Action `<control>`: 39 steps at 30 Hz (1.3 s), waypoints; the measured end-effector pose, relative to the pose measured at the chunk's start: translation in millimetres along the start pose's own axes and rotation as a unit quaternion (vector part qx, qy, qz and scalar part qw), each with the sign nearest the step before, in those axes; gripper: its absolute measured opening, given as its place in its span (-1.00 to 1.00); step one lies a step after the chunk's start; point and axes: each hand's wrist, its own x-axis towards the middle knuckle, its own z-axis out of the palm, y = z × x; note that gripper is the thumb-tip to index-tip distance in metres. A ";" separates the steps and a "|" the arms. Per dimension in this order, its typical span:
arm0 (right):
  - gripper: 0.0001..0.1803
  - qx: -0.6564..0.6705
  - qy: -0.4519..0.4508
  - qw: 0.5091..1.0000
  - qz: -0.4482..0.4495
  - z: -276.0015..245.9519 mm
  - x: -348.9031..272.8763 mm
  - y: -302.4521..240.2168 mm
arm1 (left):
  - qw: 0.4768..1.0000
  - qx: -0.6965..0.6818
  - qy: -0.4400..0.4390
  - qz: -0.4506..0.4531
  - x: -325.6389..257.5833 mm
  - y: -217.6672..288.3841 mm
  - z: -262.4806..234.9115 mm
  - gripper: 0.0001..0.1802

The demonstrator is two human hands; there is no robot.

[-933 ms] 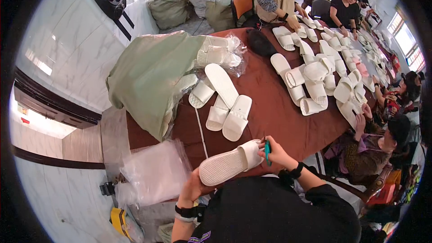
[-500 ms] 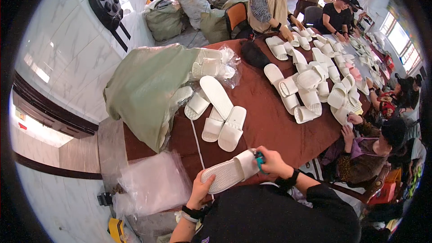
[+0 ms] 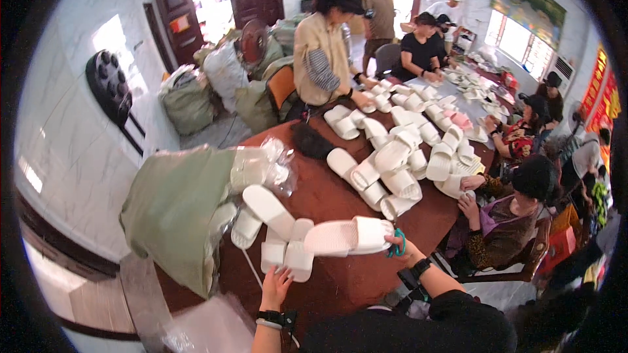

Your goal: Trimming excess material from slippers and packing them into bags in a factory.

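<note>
My right hand (image 3: 407, 252) grips the toe end of a white slide slipper (image 3: 330, 238) and holds it level above the table. Teal-handled scissors (image 3: 398, 242) are looped in the same hand; their blades are hidden. With its fingers apart, my left hand (image 3: 277, 284) reaches the near edge of a white slipper (image 3: 299, 260) in a small group on the table. Its fingertips overlap that slipper; whether they press on it I cannot tell. Behind these, another white slipper (image 3: 267, 210) lies across the group.
A green sack (image 3: 173, 212) with plastic-wrapped slippers stands at the left. Clear plastic bags (image 3: 212, 327) lie near the front edge. A large pile of white slippers (image 3: 399, 157) covers the brown table's (image 3: 314, 297) right side. Co-workers handle slippers around it.
The view has tilted up and turned. My left hand has let go of the held slipper and moved to the slippers on the table. My right hand has carried the slipper forward.
</note>
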 end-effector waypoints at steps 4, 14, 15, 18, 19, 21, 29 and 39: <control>-0.71 0.282 0.190 0.922 -0.186 -22.7 11.7 -40.3 | 0.980 0.123 0.153 -0.022 52.3 -9.1 -37.3 -0.45; -0.11 -0.277 -0.014 0.941 0.194 23.5 11.7 -57.2 | 0.992 -0.025 0.101 0.075 108.9 -32.6 -75.0 -0.59; -0.12 -0.491 0.023 0.859 0.144 17.6 2.2 -43.0 | 0.991 0.006 0.100 0.084 88.1 -24.0 -9.7 -0.49; -0.14 -0.700 -0.026 0.708 0.086 44.0 4.1 -7.2 | 0.990 -0.022 0.071 0.124 55.4 -5.1 -4.2 -0.50; -0.13 -0.713 -0.042 0.696 0.080 48.6 6.4 2.2 | 0.989 -0.020 0.063 0.134 40.5 0.6 0.0 -0.51; -0.13 -0.678 -0.103 0.723 0.078 58.3 13.2 22.9 | 0.984 -0.016 0.109 0.143 12.5 5.9 -0.1 -0.53; -0.39 -0.331 -0.372 0.838 0.223 159.3 29.2 67.6 | 0.965 0.035 0.153 0.209 -79.9 13.1 -27.2 -0.58; -0.23 -0.115 -0.419 0.819 0.376 208.7 34.4 117.7 | 0.959 -0.020 0.115 0.260 -150.8 36.8 -11.6 -0.57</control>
